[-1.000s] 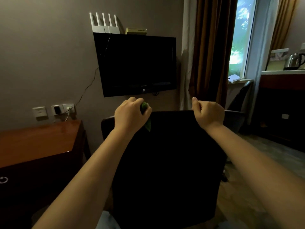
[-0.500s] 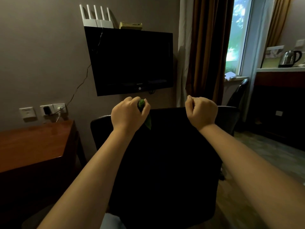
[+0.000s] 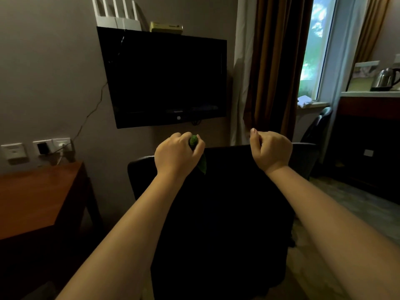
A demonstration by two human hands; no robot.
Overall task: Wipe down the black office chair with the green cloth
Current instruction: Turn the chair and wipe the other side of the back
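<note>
One nubbly green cloth [image 3: 194, 141], balled in left hand [image 3: 176, 153], black chair [image 3: 227, 202]

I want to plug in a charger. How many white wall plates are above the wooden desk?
3, in a row: the left plate; the middle plate, with a black plug; the right plate, with a cable. More may lie outside the view.

Both forearms reach forward. The left grip [image 3: 178, 154] fists round a green cloth [image 3: 194, 141]; the right grip [image 3: 270, 150] is curled, thumb up.
</note>
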